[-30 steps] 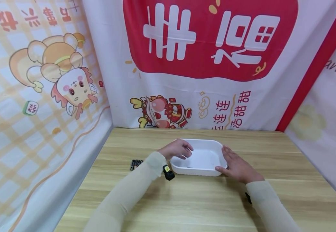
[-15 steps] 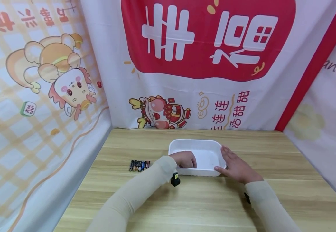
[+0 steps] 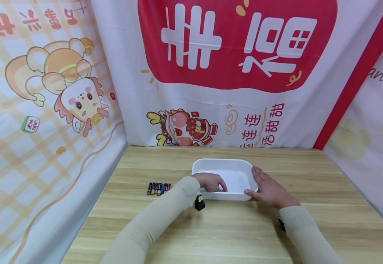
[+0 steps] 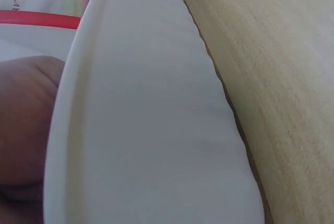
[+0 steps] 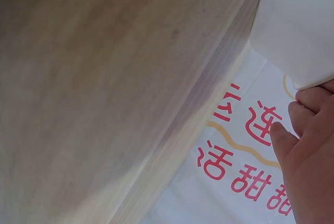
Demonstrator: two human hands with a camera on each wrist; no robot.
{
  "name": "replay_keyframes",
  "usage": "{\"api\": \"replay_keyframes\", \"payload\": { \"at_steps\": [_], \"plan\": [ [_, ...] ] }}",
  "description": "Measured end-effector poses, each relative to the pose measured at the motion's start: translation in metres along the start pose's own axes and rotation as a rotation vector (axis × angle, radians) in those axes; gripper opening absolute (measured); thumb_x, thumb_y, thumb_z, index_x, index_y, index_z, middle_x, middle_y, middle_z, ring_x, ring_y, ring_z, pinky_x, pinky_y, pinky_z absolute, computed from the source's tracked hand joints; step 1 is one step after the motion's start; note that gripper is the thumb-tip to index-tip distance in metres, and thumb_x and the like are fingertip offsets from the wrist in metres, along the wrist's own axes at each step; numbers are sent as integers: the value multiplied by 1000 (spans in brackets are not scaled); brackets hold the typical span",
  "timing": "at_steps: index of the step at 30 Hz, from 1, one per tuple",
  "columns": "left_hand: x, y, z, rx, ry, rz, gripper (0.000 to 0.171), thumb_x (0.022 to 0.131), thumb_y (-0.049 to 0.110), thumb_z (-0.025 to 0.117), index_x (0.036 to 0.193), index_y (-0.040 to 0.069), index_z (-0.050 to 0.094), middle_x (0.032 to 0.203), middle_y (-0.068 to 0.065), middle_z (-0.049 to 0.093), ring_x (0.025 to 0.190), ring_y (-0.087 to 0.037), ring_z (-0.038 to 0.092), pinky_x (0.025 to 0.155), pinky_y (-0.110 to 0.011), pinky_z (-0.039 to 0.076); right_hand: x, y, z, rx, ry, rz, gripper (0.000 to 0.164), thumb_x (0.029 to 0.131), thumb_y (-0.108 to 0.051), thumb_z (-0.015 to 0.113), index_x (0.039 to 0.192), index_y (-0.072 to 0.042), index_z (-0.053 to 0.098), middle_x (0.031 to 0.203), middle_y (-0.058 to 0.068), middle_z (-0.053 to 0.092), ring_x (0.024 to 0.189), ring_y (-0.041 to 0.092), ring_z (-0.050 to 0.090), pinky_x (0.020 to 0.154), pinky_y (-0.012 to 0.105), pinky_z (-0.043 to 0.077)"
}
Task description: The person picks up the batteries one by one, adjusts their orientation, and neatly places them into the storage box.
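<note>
A white rectangular plastic tray (image 3: 236, 196) stands on the table. My left hand (image 3: 211, 182) reaches over its near left side with bent fingers, low inside. The tray's front wall hides the fingertips, so what they touch or hold cannot be seen. In the left wrist view, the back of that hand (image 4: 26, 125) shows behind the tray's outer wall (image 4: 151, 104). My right hand (image 3: 272, 189) rests against the tray's right end, fingers extended along the rim and thumb at the front corner. Left of the tray, several batteries (image 3: 159, 189) lie side by side in a row, partly behind my left sleeve.
The wood-grain table (image 3: 231, 231) extends around the tray on all sides. A printed white and red cloth (image 3: 241, 121) hangs at its back edge, with a checked cloth (image 3: 56, 146) on the left. A small black wrist camera (image 3: 199, 202) hangs close to the tray's front wall.
My left hand has gone down and toward the near side inside the tray, and its fingers have shifted slightly right lately. More of the battery row now shows. The right hand stays in place.
</note>
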State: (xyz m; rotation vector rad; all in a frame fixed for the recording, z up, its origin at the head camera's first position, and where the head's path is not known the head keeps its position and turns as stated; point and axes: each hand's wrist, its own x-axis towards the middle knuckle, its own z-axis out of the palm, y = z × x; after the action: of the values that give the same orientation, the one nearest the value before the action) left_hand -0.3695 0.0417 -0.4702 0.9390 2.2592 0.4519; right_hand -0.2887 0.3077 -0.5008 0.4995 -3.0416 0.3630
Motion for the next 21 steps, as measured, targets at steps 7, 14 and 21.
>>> {"api": "replay_keyframes", "payload": {
  "at_steps": [7,14,21],
  "plan": [
    [0,-3,-3,-65,-22,-15,29,93,4,57,112,18,74,102,7,65,83,-10,53,69,-22,45,0,0,0,6,-4,11,99,90,-68,49,154,-2,12,162,13,8,146,35,10,115,58,19],
    [-7,-10,-17,-442,-61,-63,21,94,1,61,110,10,71,99,-7,64,79,-19,56,68,-27,52,1,-3,-1,15,-2,19,101,88,-70,49,155,-3,13,161,13,10,145,35,11,114,58,20],
    [-4,-21,-21,-730,-8,-94,30,92,-3,60,119,9,67,105,-15,64,84,-25,61,73,-35,58,-1,-5,-3,10,-2,27,101,89,-70,47,154,-1,14,161,14,11,145,36,12,114,57,21]
  ]
}}
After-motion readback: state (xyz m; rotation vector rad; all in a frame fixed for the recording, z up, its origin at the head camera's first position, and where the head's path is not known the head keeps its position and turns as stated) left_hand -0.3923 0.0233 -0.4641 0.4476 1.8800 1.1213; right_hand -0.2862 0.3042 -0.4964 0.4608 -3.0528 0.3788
